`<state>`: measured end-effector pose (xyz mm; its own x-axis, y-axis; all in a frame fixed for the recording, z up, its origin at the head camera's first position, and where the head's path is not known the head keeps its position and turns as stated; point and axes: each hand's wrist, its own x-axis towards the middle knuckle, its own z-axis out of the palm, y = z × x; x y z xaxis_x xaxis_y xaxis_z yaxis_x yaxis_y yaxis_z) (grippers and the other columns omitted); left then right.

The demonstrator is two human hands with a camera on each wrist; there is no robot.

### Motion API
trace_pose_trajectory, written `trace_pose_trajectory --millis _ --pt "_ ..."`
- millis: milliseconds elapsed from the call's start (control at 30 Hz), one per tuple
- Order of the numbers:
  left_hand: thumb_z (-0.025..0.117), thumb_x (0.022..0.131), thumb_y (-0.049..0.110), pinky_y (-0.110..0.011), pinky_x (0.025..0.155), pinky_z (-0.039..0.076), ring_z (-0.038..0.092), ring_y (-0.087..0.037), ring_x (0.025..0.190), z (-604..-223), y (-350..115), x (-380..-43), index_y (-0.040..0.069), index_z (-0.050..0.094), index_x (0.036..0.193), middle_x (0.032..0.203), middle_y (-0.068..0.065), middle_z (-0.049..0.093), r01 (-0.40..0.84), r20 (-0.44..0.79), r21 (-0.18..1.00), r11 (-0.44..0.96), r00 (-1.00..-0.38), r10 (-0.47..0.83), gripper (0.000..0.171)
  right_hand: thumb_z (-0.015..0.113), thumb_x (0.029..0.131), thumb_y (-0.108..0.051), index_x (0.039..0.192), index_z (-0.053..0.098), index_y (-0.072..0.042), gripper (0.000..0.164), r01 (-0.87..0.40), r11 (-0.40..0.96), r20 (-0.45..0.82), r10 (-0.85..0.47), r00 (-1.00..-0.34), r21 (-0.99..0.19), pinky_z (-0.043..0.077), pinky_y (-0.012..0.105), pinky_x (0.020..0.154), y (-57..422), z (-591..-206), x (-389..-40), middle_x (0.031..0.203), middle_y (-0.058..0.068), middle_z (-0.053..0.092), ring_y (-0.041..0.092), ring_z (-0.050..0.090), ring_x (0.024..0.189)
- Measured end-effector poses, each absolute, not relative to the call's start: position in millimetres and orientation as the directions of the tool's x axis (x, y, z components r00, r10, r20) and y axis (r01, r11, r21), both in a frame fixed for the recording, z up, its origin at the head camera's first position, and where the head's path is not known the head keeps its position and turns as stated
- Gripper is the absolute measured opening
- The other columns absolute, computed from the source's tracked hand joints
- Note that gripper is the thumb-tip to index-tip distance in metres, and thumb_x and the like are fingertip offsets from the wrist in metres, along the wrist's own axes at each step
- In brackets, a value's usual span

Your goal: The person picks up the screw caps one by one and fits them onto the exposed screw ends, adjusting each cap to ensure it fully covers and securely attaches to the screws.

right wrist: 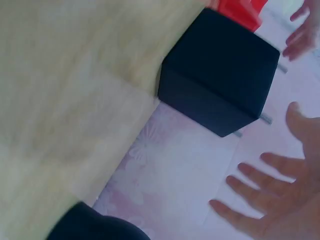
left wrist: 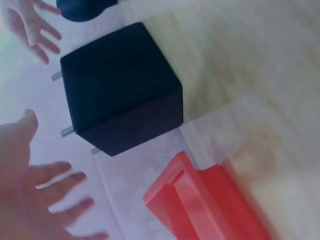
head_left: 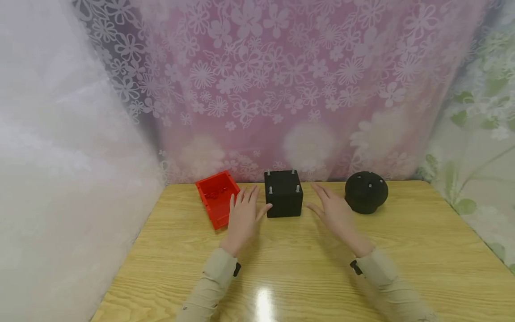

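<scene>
A black cube-shaped block (head_left: 284, 203) with several metal screws upright on its top stands near the table's back edge. My left hand (head_left: 243, 219) is just left of the block, fingers spread and straight, above the table between it and a red open box (head_left: 219, 201). On the other side my right hand (head_left: 335, 215) is held with extended fingers, apart from the block. In the left wrist view a gap shows between the left hand (left wrist: 35, 185) and the block (left wrist: 120, 90). The right wrist view likewise shows the right hand (right wrist: 280, 195) holding nothing.
Right of the right hand sits a rounded black object (head_left: 366, 191) on a narrower base, with small metal bits on top. Small red pieces (head_left: 216, 193) lie inside the red box. A floral curtain (head_left: 281, 89) hangs behind the wooden table (head_left: 297, 277).
</scene>
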<state>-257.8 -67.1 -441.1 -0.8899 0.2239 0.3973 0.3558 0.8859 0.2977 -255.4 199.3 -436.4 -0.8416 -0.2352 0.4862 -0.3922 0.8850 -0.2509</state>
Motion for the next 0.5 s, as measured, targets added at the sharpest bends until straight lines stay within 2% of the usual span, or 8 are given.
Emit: trace_pose_trajectory --millis 100,200,267,500 --pt "0.048 0.102 0.055 -0.056 0.121 0.024 0.035 -0.03 0.148 -435 -69 -269 0.013 0.036 0.158 0.16 -0.007 0.039 0.409 0.386 0.311 0.858 -0.879 0.279 0.071 0.074 0.094 -0.031 0.149 0.049 -0.004 0.066 -0.476 0.846 0.497 -0.315 -0.809 -0.24 0.056 0.056 0.081 203 -430 -269 0.143 0.022 0.055 0.045 0.065 0.107" --pt "0.047 0.102 0.056 -0.056 0.121 0.024 0.03 -0.03 0.151 -432 -68 -282 0.014 0.029 0.161 0.165 -0.006 0.031 0.443 0.358 0.328 0.834 -0.876 0.324 0.074 0.071 0.095 -0.032 0.151 0.045 -0.002 0.068 -0.537 0.803 0.452 -0.391 -0.802 -0.258 0.05 0.058 0.097 205 -429 -285 0.152 0.02 0.047 0.044 0.054 0.128" --pt "0.047 0.102 0.057 -0.059 0.121 0.022 0.026 -0.03 0.152 -431 -66 -290 0.015 0.026 0.162 0.167 -0.005 0.026 0.441 0.325 0.334 0.833 -0.884 0.337 0.076 0.069 0.097 -0.035 0.153 0.041 -0.002 0.071 -0.557 0.789 0.411 -0.432 -0.803 -0.259 0.045 0.059 0.105 205 -430 -295 0.156 0.019 0.041 0.043 0.049 0.135" --pt "0.042 0.101 0.062 -0.065 0.121 0.013 0.016 -0.025 0.156 -438 -53 -309 0.02 0.017 0.164 0.17 -0.002 0.017 0.431 0.2 0.268 0.861 -0.9 0.388 0.08 0.062 0.1 -0.042 0.16 0.029 -0.007 0.077 -0.559 0.787 0.27 -0.497 -0.825 -0.261 0.032 0.063 0.114 201 -433 -316 0.164 0.017 0.028 0.041 0.041 0.142"
